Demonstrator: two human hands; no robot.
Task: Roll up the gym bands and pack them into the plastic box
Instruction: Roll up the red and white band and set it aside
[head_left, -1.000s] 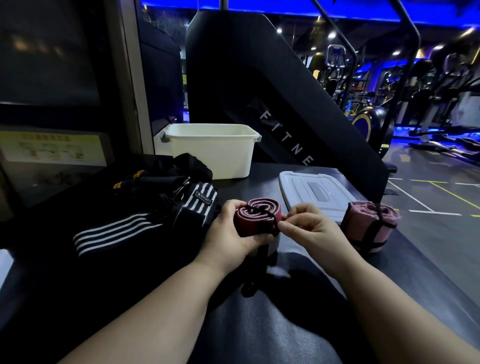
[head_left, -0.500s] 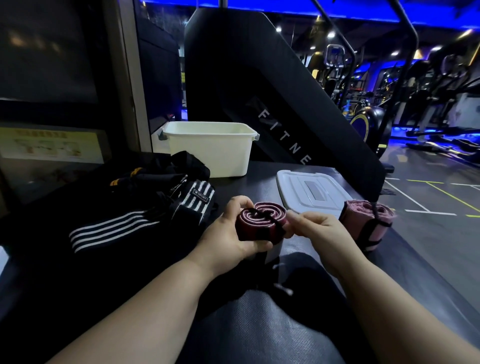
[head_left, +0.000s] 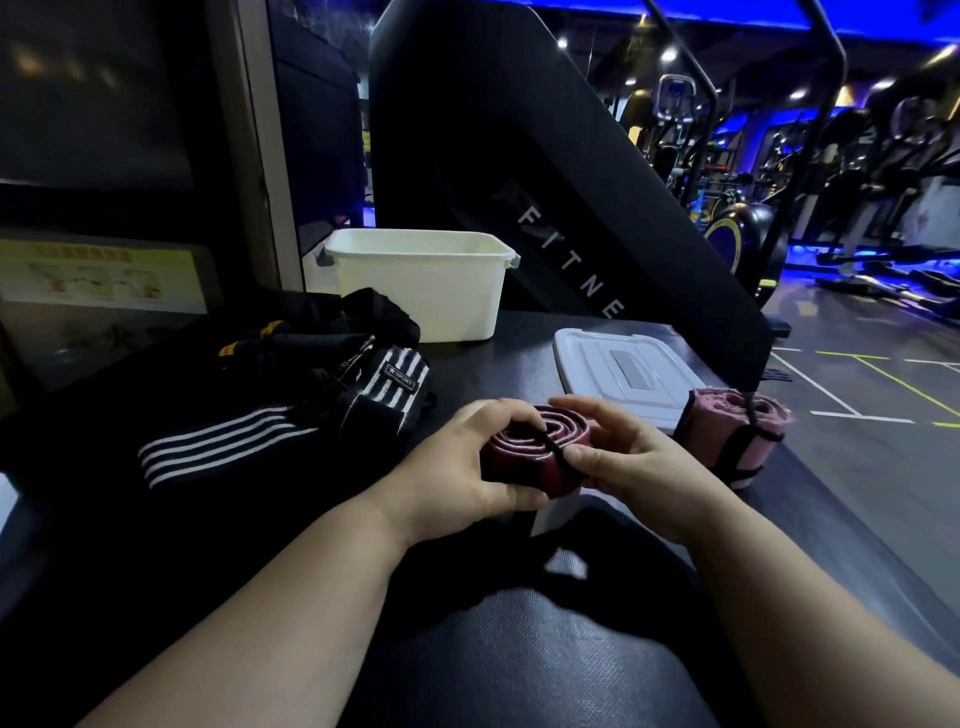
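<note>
the rolled dark red band (head_left: 524, 441) sits between the two hands, held just above the dark table (head_left: 519, 649), near the middle of the scene. the left hand (head_left: 457, 467) grips its left end, fingers curled over the far side and thumb wrapped under the near side. the right hand (head_left: 634, 467) closes on its right end, fingers resting along the far rim while the thumb pinches the thin black strap (head_left: 551, 442) that crosses the coil. both forearms reach in from the near edge, wrists angled toward each other.

the band is woven fabric wound into a flattened oval spiral, its end facing up, with paler pink edges showing between the layers. to the right, just beside the right hand, a pink rolled band (head_left: 727, 431) lies on the table, bound with black straps. the white plastic box (head_left: 421, 291) stands open at the far side, well apart from the hands, and its pale grey lid (head_left: 618, 371) lies flat beyond the right hand. to the left is a heap of black bands (head_left: 260, 415) with white stripes.
</note>
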